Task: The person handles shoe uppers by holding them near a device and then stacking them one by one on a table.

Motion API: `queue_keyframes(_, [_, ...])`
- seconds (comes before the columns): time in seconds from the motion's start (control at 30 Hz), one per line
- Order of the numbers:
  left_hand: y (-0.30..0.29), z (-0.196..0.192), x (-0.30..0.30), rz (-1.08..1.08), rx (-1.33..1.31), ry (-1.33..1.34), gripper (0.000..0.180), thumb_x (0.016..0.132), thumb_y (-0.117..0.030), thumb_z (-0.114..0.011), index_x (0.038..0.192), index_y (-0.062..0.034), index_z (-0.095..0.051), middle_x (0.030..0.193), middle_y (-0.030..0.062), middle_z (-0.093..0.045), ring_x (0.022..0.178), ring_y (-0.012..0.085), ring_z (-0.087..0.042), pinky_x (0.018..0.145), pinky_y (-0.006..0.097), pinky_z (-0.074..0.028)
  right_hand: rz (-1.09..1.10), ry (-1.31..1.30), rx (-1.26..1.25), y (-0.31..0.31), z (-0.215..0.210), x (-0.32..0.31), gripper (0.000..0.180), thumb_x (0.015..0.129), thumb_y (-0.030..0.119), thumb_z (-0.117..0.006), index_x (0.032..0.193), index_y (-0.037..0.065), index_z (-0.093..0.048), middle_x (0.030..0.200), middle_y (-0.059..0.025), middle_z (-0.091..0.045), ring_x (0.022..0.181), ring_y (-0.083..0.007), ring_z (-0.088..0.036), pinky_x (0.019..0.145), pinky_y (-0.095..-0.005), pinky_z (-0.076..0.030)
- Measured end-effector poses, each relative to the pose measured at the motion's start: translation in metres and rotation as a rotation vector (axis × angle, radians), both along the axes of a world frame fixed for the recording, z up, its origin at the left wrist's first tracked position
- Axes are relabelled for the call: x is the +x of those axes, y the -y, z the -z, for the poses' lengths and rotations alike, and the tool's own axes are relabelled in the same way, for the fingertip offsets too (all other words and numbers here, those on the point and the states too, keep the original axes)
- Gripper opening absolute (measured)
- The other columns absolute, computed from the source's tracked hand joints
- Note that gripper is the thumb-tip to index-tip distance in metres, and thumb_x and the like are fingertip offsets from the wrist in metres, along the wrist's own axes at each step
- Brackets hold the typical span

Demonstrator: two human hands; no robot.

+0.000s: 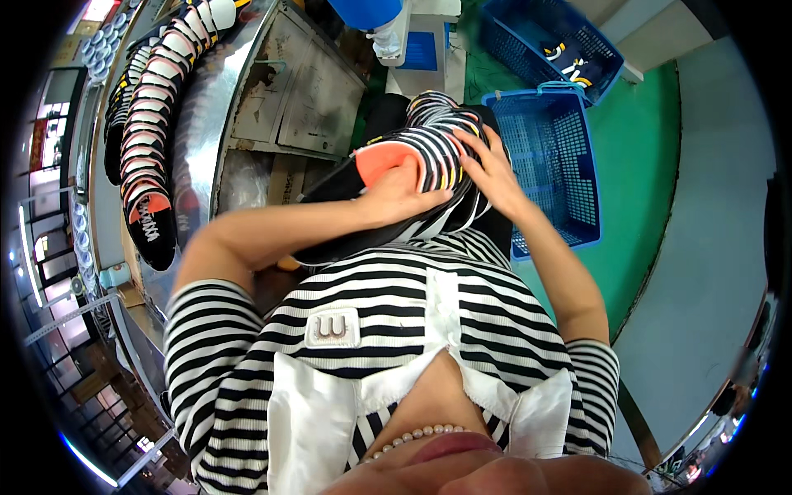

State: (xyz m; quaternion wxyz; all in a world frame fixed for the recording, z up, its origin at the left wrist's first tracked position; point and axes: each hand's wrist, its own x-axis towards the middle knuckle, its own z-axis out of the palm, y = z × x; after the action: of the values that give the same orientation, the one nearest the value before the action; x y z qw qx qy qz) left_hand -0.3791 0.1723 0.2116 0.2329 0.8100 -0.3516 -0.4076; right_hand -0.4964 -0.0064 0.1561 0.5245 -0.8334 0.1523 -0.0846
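A long nested stack of shoe uppers (pixel 437 136) lies across my lap. The pieces are black with coral lining, and their layered edges show white, black and yellow stripes. My left hand (pixel 394 196) grips the near end of the stack, some fingers inside the coral opening of the nearest upper and one stretched along the outside. On the stack's right side rests my right hand (pixel 488 169), its fingers spread and touching the layered edges. The far end of the stack curves away from me, and its underside is hidden.
On the metal-edged table (pixel 216 107) at left lies another long row of nested uppers (pixel 153 124). A blue plastic basket (pixel 582 177) stands on the green floor to my right. Behind it, a second blue basket (pixel 528 41) holds several dark pieces. A machine (pixel 425 54) stands ahead.
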Motion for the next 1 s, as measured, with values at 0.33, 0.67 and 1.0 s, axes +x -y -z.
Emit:
queue_keyframes(0.33, [-0.013,-0.032,0.025,-0.044,0.045,-0.324,0.063,0.082,-0.028,-0.065,0.128,0.0039,-0.038,0.123,0.0125,-0.050,0.116,0.0182,-0.047,0.099,0.029,-0.035,-0.274,0.175,0.200,-0.011,-0.060,0.103,0.042,0.092,0.033,-0.048,0.124,0.006,-0.051,0.111,-0.0170,-0.060,0.109,-0.0325,-0.054,0.093,-0.0362,-0.041])
queue_keyframes(0.67, [-0.120,-0.093,0.083,-0.318,-0.282,-0.548,0.055,0.072,-0.010,-0.064,0.123,-0.0005,-0.043,0.098,0.0031,-0.053,0.088,0.0097,-0.049,0.080,0.022,-0.041,-0.394,0.243,-0.221,-0.027,-0.050,0.105,0.044,0.094,0.027,-0.044,0.130,0.003,-0.044,0.126,-0.0167,-0.049,0.121,-0.0314,-0.043,0.101,-0.0373,-0.035])
queue_keyframes(1.0, [-0.084,-0.045,0.142,-0.693,-0.706,-0.756,0.061,0.084,-0.031,-0.064,0.129,0.0018,-0.039,0.117,0.0102,-0.055,0.101,0.0152,-0.058,0.085,0.029,-0.047,-0.104,-0.021,0.820,-0.056,-0.073,0.206,0.029,0.089,0.022,-0.060,0.113,0.005,-0.057,0.097,-0.0041,-0.059,0.087,-0.0098,-0.055,0.073,-0.0223,-0.043])
